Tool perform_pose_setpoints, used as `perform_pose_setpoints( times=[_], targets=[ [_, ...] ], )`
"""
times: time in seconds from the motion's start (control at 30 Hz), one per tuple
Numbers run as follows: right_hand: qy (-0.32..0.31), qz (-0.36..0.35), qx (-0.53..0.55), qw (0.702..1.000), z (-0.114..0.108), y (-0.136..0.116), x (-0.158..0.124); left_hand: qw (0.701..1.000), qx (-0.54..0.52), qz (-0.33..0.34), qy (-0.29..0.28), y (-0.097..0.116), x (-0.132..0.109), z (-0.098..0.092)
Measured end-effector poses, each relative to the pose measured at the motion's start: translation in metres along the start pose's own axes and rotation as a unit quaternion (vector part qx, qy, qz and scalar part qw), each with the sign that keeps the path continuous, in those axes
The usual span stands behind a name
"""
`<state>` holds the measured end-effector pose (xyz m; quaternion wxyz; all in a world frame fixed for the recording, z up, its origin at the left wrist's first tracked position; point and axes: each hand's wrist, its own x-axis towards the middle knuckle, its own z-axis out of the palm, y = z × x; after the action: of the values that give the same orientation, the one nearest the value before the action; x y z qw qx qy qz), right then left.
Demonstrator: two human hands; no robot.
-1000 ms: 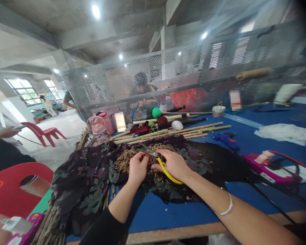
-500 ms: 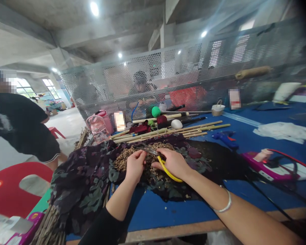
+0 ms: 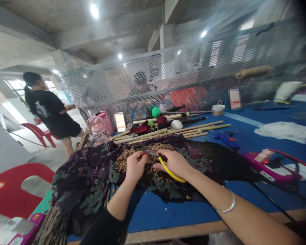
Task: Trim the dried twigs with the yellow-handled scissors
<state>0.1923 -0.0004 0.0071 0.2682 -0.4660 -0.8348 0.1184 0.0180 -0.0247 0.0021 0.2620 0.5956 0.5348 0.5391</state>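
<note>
A pair of scissors with yellow handles (image 3: 171,173) is in my right hand (image 3: 175,164), its blades pointing left over a heap of brown dried bits (image 3: 124,160). My left hand (image 3: 136,166) is closed in a pinch right by the blades; what its fingertips hold is too small to make out. The heap lies on a dark floral cloth (image 3: 89,177) spread over the blue table (image 3: 148,211). Both hands hide part of the heap.
Bamboo sticks (image 3: 206,127) lie behind the heap, near a green ball (image 3: 156,112) and a white ball (image 3: 176,124). A blue glue gun (image 3: 224,139) and a magenta power strip (image 3: 262,166) are on the right. A person (image 3: 51,109) stands at left, beyond a red chair (image 3: 15,183).
The person at left has moved further off and to the right, and another red chair now shows there. My right hand and the scissors have shifted very slightly; the scissors stay in my grip.
</note>
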Motion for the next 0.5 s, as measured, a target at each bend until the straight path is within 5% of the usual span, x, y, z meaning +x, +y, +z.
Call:
perform_pose_setpoints(
  times=[0.5],
  targets=[
    [0.027, -0.033, 0.032, 0.999, 0.008, -0.009, -0.001, 0.99, -0.11, -0.075, 0.038, 0.003, -0.008, 0.012]
  ],
)
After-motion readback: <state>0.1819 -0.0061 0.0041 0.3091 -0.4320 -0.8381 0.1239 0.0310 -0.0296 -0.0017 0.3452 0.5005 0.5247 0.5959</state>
